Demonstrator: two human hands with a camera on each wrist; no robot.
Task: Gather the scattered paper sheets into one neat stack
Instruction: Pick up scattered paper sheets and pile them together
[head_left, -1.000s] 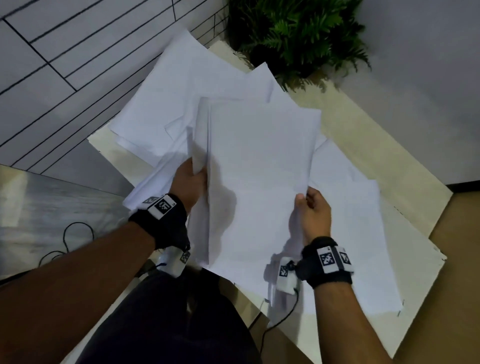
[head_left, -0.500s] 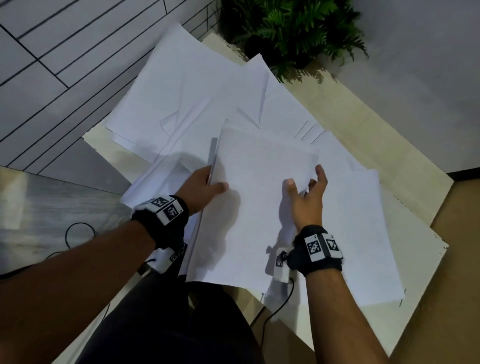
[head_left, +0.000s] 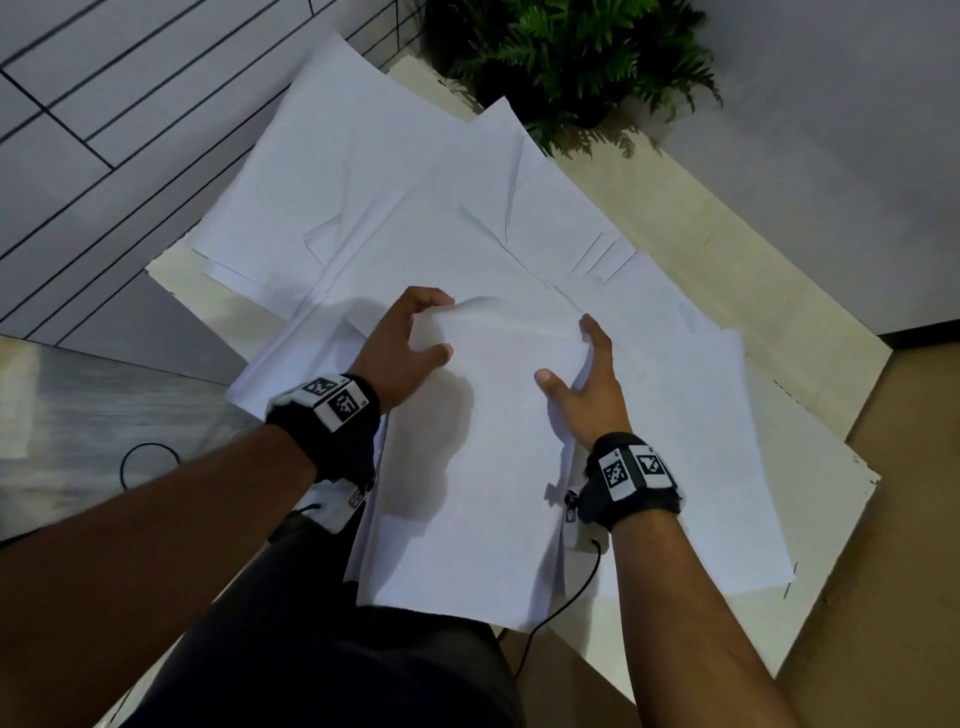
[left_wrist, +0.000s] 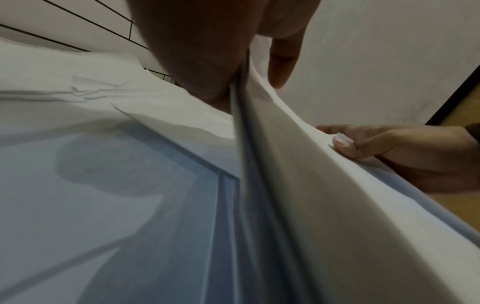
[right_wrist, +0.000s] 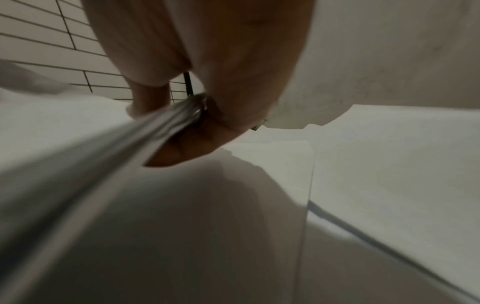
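Observation:
A bundle of white sheets (head_left: 483, 467) lies low over the table between my two hands, its near end hanging past the table edge. My left hand (head_left: 415, 338) grips its far left corner, thumb on top and fingers curled over the far edge. My right hand (head_left: 576, 358) pinches the right edge, thumb on top. In the left wrist view the bundle's edge (left_wrist: 249, 148) runs below my thumb (left_wrist: 283, 61). In the right wrist view the blurred sheet edges (right_wrist: 155, 127) sit above my fingers (right_wrist: 182, 152). Loose sheets (head_left: 353, 182) lie fanned out beyond, and one more sheet (head_left: 701, 441) lies on the right.
The cream table (head_left: 727, 249) runs diagonally, with a tiled wall on the left and a plain wall on the right. A green plant (head_left: 571, 62) stands at the far end. A black cable (head_left: 571, 597) hangs below my right wrist. Brown floor (head_left: 909, 519) lies to the right.
The bundle, held up on edge a second ago, has come down flat over the loose sheets. Both hands have slid toward its far end.

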